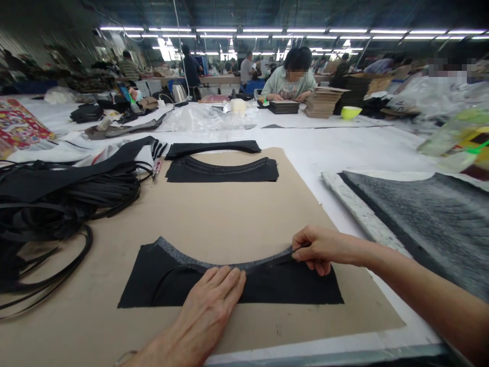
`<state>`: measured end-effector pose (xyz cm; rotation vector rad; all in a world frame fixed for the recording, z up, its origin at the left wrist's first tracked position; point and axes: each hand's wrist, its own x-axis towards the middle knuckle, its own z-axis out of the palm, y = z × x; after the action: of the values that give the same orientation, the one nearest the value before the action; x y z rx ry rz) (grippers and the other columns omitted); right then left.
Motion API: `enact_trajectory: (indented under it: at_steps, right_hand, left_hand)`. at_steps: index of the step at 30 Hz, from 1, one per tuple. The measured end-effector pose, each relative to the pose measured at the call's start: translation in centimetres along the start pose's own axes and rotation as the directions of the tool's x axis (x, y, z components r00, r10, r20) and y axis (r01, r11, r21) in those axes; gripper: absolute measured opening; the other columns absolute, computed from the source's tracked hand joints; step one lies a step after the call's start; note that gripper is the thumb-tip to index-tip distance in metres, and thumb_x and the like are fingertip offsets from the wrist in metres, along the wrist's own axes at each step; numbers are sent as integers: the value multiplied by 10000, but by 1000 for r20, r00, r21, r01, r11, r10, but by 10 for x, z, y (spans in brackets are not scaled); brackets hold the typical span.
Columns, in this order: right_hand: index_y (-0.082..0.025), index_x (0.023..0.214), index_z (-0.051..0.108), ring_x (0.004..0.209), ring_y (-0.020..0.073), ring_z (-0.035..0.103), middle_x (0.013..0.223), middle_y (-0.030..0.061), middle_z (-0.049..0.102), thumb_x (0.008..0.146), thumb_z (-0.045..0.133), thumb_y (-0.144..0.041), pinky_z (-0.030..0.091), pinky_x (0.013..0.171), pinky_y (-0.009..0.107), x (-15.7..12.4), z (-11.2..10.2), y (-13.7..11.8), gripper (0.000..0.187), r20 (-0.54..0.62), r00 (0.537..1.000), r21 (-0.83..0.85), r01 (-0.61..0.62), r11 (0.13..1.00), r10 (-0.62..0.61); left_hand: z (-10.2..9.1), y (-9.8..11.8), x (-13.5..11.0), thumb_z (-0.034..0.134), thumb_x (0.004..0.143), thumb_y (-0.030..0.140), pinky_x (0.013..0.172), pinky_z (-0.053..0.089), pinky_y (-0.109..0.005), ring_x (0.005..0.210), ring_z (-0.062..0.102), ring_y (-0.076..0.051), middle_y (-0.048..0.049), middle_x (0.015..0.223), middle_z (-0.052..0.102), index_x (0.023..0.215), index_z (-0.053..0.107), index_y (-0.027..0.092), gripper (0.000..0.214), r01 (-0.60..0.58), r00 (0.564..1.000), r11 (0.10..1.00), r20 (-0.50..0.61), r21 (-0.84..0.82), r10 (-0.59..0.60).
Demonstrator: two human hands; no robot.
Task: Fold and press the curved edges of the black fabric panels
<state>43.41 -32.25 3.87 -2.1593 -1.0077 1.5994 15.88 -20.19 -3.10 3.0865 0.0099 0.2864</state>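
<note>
A black fabric piece (153, 285) with a curved grey upper edge lies on a brown cardboard sheet (214, 209) in front of me. My left hand (212, 300) lies flat on the middle of the piece, fingers stretched out and pressing it down. My right hand (319, 248) pinches a thin black strip (267, 262) at the right end of the curved edge. The strip runs along the grey curve toward my left fingertips.
Two more curved black pieces (221, 171) lie at the far end of the cardboard. A tangle of black strips (57, 199) fills the left side. A grey felt sheet (420, 219) lies at right. A seated person (290, 81) works at the far side of the table beside stacked boards (323, 102).
</note>
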Motion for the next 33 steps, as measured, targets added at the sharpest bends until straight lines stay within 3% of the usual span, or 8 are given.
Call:
enact_trajectory:
  at_steps: [5, 11, 15, 17, 22, 26, 30, 33]
  right_hand:
    - [-165, 695, 547, 518, 97, 588, 582, -16, 585, 719, 649, -382, 473, 484, 174, -6, -3, -3, 241, 27, 996, 145, 79, 986, -84]
    - [-156, 686, 567, 604, 127, 625, 652, 15, 637, 707, 670, -366, 516, 557, 217, -15, 11, -20, 234, 8, 966, 444, 227, 867, -257]
    - [-161, 670, 556, 599, 130, 622, 642, 5, 617, 706, 645, -365, 513, 565, 231, -14, 20, -26, 226, -51, 954, 483, 281, 829, -294]
    - [-171, 671, 537, 623, 141, 631, 644, 1, 612, 721, 608, -362, 513, 581, 241, -11, 20, -20, 210, -103, 965, 402, 264, 877, -243]
    - [-177, 646, 546, 628, 152, 602, 637, 21, 631, 723, 531, -274, 450, 565, 237, 2, 15, 9, 125, -213, 960, -31, 178, 984, -181]
    - [-182, 634, 570, 614, 152, 569, 628, 14, 625, 720, 513, -211, 378, 550, 242, 4, 18, 18, 107, -252, 944, -190, 168, 967, -214]
    - [-196, 632, 564, 613, 149, 557, 627, 6, 622, 756, 484, -200, 333, 566, 254, 1, 22, 12, 148, -306, 912, -454, 114, 884, -274]
    - [-200, 650, 570, 631, 152, 561, 668, 16, 637, 782, 486, -222, 321, 576, 257, -2, 24, 9, 157, -328, 897, -529, 85, 844, -295]
  left_hand:
    - [1, 3, -2, 448, 878, 37, 965, 393, -355, 1037, 526, -225, -106, 1141, 612, 1341, 425, 72, 465, -18, 999, 1000, 37, 8, 18]
    - [-7, 5, 3, 497, 895, 89, 933, 414, -374, 1040, 501, -231, -62, 1163, 574, 1428, 331, 229, 575, 14, 994, 1000, 108, -23, -11]
    - [-12, 5, 8, 541, 895, 126, 892, 433, -358, 973, 500, -215, -51, 1076, 576, 1400, 372, 235, 544, 16, 990, 998, 144, -56, -8]
    - [-13, 5, 9, 538, 896, 128, 881, 434, -352, 965, 498, -210, -51, 1067, 570, 1401, 370, 242, 545, 17, 989, 998, 147, -55, -9]
    - [-11, 9, 7, 510, 909, 139, 918, 413, -380, 1004, 498, -224, -56, 1131, 555, 1445, 304, 269, 588, 23, 990, 1000, 142, -7, -21]
    - [-9, 12, 6, 484, 906, 109, 942, 390, -387, 1026, 500, -227, -58, 1156, 560, 1473, 245, 247, 631, 30, 990, 999, 140, 27, -34]
    - [-6, 13, 6, 473, 896, 83, 960, 370, -382, 1046, 503, -228, -62, 1152, 576, 1457, 274, 186, 605, 46, 989, 998, 136, 52, -52]
    - [-5, 14, 6, 467, 893, 74, 962, 365, -378, 1066, 503, -231, -65, 1145, 583, 1443, 296, 177, 585, 46, 989, 997, 136, 70, -55]
